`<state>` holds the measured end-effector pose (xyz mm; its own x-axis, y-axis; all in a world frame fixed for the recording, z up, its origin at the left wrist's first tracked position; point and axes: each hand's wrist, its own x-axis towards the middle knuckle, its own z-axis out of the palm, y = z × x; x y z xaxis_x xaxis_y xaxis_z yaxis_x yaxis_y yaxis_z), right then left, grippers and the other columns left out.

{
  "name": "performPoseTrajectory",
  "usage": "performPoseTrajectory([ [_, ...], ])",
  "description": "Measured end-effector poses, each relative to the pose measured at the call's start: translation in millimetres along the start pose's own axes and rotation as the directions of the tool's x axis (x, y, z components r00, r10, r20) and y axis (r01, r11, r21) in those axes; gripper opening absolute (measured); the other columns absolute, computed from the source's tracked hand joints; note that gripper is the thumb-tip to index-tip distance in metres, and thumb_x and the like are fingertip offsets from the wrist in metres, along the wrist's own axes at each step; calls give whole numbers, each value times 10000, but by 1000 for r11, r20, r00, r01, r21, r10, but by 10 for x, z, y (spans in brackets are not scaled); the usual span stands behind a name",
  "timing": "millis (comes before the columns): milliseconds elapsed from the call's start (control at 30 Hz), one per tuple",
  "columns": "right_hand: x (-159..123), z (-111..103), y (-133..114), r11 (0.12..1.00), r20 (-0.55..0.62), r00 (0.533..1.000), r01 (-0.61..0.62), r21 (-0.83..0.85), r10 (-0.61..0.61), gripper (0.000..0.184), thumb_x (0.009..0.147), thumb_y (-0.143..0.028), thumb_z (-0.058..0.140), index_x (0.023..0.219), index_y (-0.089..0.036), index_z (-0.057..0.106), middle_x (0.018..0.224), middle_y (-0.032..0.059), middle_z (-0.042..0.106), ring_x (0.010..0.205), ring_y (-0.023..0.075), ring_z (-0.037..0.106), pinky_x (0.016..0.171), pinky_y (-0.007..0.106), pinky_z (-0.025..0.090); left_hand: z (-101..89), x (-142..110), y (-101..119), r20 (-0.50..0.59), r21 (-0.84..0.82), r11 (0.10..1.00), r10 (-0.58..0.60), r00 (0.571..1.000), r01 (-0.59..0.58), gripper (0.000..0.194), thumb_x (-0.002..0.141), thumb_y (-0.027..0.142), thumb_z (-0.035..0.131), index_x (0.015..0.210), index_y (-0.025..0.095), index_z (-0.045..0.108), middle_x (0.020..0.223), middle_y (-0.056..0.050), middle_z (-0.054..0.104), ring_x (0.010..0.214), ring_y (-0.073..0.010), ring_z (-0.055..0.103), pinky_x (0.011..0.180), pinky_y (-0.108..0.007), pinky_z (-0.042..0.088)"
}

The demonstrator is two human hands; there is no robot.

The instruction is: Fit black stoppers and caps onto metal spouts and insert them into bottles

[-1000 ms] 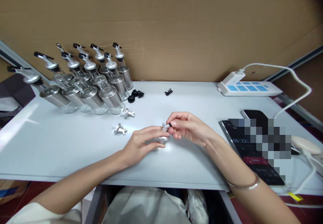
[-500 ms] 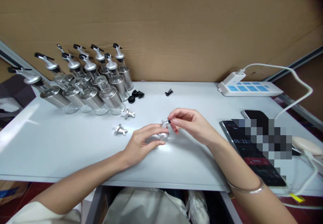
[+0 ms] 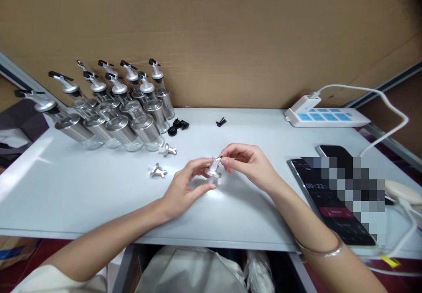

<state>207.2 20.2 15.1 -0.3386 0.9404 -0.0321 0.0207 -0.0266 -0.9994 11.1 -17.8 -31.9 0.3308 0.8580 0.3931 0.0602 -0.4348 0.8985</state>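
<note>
Between the thumb and fingers of my left hand (image 3: 186,187) is a silver bottle pour spout (image 3: 214,170), held tilted above the table. My right hand (image 3: 252,163) is closed in a pinch at the spout's upper end. A small black piece shows at its fingertips, mostly hidden; it looks like a spout flap. To the left lie two loose pour spouts, one nearer me (image 3: 158,171) and one farther back (image 3: 169,150). Small black flaps (image 3: 221,122) lie behind my hands, and several black stoppers (image 3: 172,130) are beside the bottles.
Several glass bottles with steel sleeves (image 3: 147,128) stand at the back left, many topped with spouts. At the back right is a white power strip (image 3: 332,117) with a cable. Two phones lie on the right, the nearer one (image 3: 332,205) beside my right forearm.
My left fingers have shifted back from the front of the spout, so more of its silver body shows. My right hand keeps its pinch at the tip, almost in place.
</note>
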Motion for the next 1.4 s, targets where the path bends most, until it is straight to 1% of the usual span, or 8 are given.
performPoseTrajectory([
  [167, -1, 6, 31, 1000, 23, 1000, -10, 12, 10, 188, 697, -329, 752, 761, -172, 671, 632, -18, 610, 525, 95, 524, 539, 252, 454, -28, 16, -2, 21, 20, 999, -43, 999, 43, 297, 829, 262, 688, 1106, 221, 589, 1078, -59, 678, 950, -154, 676, 874, -281, 553],
  [400, 13, 9, 58, 999, 40, 998, -50, -20, 50, 172, 687, -281, 748, 809, -168, 703, 749, 18, 674, 578, 100, 555, 570, 255, 483, -92, 95, 0, 180, 268, 949, 121, 976, -167, 276, 892, 245, 600, 1165, 231, 565, 1146, -70, 681, 1049, -179, 661, 912, -320, 539],
  [533, 16, 0, 49, 1000, 56, 998, 7, -15, -6, 164, 710, -293, 735, 812, -169, 701, 754, 20, 677, 604, 104, 557, 591, 256, 476, -168, 152, 18, 250, 445, 879, 62, 966, -172, 455, 864, 328, 636, 1280, 264, 464, 1221, -78, 643, 1063, -214, 653, 909, -368, 531],
  [633, 23, -18, 41, 1000, 0, 1000, 28, -1, -28, 213, 707, -344, 748, 809, -174, 670, 689, -3, 639, 556, 98, 524, 571, 265, 458, -266, 260, 88, 226, 551, 828, -29, 974, -104, 591, 819, 370, 677, 1328, 241, 407, 1289, -107, 590, 1136, -249, 604, 939, -399, 511],
  [767, 21, -48, 24, 998, -88, 995, 60, 33, -56, 281, 703, -412, 757, 801, -179, 633, 659, -22, 596, 514, 92, 507, 543, 269, 431, -418, 536, 161, 102, 665, 746, -49, 994, -31, 269, 910, 240, 495, 1172, 198, 544, 1160, -73, 650, 1063, -211, 622, 910, -351, 508],
  [1000, -7, -59, -5, 991, -87, 994, 78, 104, -69, 254, 717, -382, 746, 779, -185, 597, 586, -26, 606, 515, 111, 544, 548, 277, 442, -512, 1095, -90, 99, 986, 149, -145, 984, -78, 350, 865, 49, 409, 1158, 88, 597, 1149, -190, 620, 1078, -314, 551, 836, -424, 457],
  [1067, -6, -59, -7, 992, -85, 993, 85, 96, -77, 242, 720, -372, 740, 820, -180, 633, 597, -25, 605, 517, 109, 540, 558, 284, 450, -507, 1168, -190, 100, 992, 91, -164, 981, -86, 309, 866, 47, 404, 1041, 95, 654, 1081, -201, 639, 1063, -332, 543, 807, -434, 440],
  [1400, -17, -72, -63, 992, -111, 988, 112, 52, -106, 186, 740, -303, 675, 885, -186, 679, 574, -41, 566, 519, 109, 514, 590, 297, 446, -478, 1063, -145, 143, 972, 208, -146, 979, -111, 271, 881, 67, 421, 992, 138, 657, 1010, -140, 679, 975, -279, 594, 806, -387, 420],
])
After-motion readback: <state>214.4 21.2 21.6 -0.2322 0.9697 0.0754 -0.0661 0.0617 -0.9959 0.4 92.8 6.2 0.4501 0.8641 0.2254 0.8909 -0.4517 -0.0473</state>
